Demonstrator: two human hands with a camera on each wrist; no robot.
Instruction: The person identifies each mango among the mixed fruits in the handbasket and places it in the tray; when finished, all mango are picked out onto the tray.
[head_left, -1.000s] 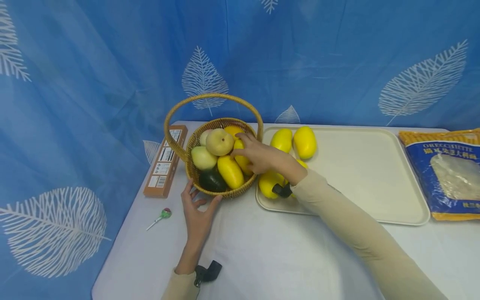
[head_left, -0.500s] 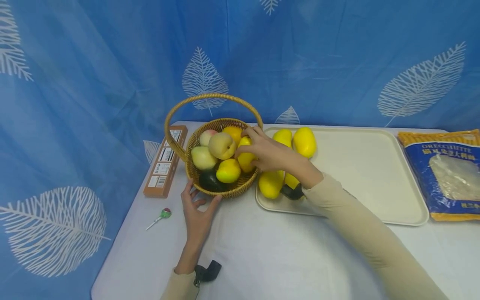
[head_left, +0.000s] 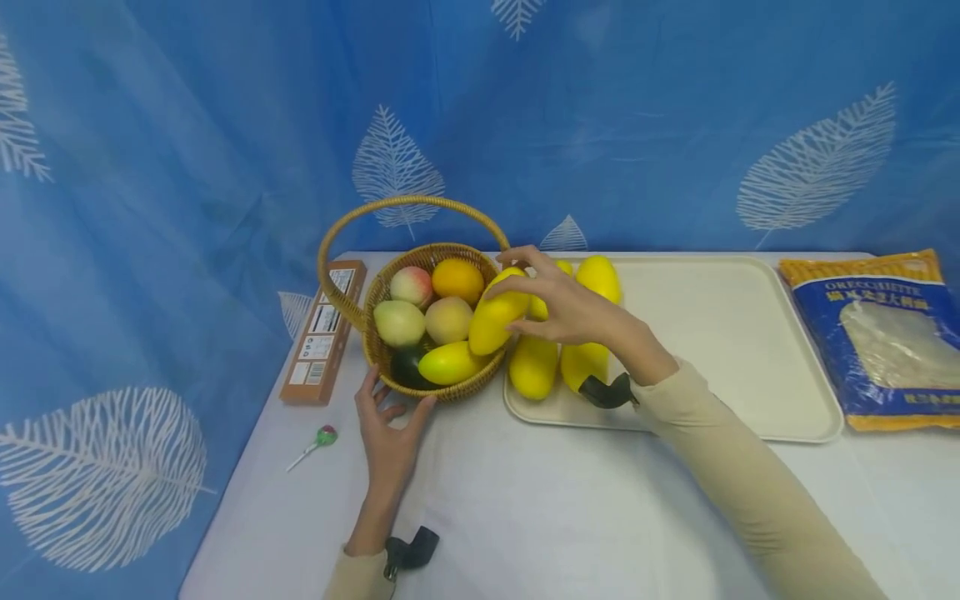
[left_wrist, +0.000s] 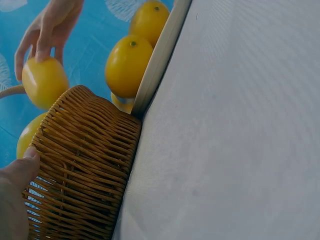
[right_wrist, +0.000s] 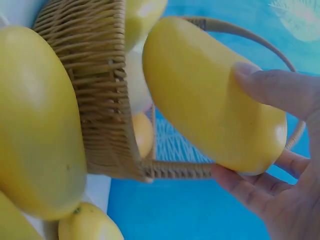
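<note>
My right hand [head_left: 562,304] holds a yellow mango [head_left: 495,312] at the right rim of the wicker basket [head_left: 459,392]. In the right wrist view, the thumb lies on one side of this mango [right_wrist: 210,95] and the fingers on the other. Another mango [head_left: 447,364] lies in the basket with a dark green avocado-like fruit [head_left: 408,365], a pale green fruit [head_left: 399,322], a pinkish peach [head_left: 411,286], a yellowish peach [head_left: 448,321] and an orange fruit [head_left: 459,279]. My left hand [head_left: 392,442] grips the basket's near side; its thumb presses the wicker wall [left_wrist: 82,160].
Several mangoes [head_left: 532,367] lie at the left end of a cream tray [head_left: 712,333]. A bag of orecchiette pasta [head_left: 885,333] lies right of it. Left of the basket are a brown box [head_left: 322,333] and a lollipop [head_left: 326,435]. A blue curtain [head_left: 637,150] hangs behind.
The held mango has risen from among the fruit to the basket's right rim, and my right hand has moved slightly right. The yellowish peach and the other mango have shifted. My left hand stays put.
</note>
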